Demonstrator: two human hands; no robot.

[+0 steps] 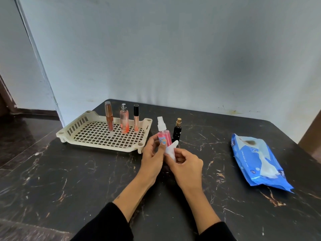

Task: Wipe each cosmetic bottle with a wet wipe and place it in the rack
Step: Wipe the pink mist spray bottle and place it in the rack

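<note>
- Desk (86,180): dark marbled top; do all the work above it.
- Rack (83,136): cream lattice tray at far left. It already holds three upright bottles (124,121) along its far edge; reserve a free cell beside them.
- Wet wipe pack (257,162): blue, lying well to your right.
- Pink spray bottle (164,134): upright, near the rack's right corner. Rotate it while wiping so the whole body is covered.
- Black bottle (177,132): stands just behind it, apparently not yet wiped.
- Left hand (152,159): fingers curled round the pink spray bottle's lower body.
- Right hand (185,164): fingers pinch the wet wipe (171,150) against the bottle.
</note>
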